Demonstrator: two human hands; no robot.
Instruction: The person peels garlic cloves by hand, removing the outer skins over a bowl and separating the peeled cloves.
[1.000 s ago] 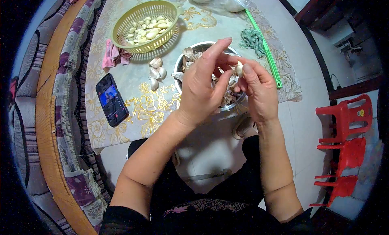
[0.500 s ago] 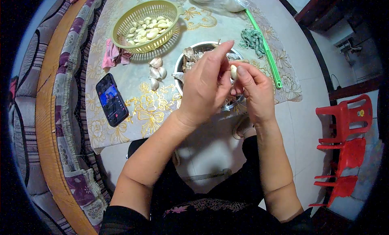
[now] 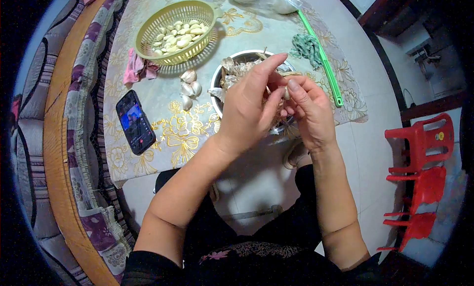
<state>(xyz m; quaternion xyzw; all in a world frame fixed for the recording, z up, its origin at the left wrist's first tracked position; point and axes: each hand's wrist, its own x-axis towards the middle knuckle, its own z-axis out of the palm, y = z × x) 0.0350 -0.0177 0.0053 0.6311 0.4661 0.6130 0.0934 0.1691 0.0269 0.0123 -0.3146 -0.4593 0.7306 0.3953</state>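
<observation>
My right hand pinches a pale garlic clove between thumb and fingers. Against the same clove, the thumb of my left hand is bent in, with its index finger stretched upward; its other fingertips are hidden. Both hands are over a metal bowl holding papery garlic skins. Left of the bowl, several unpeeled cloves lie on the tablecloth. Several peeled cloves fill the bottom of a green plastic basket at the back left.
A phone with a lit screen lies at the table's left, near a pink cloth. A green stick and a green mesh scrubber are at the right, below a plastic bag. Red chairs stand beyond.
My fingers have drawn closer together around the clove, which has moved slightly left and down and is now more covered. The bowl, basket and phone stay in place.
</observation>
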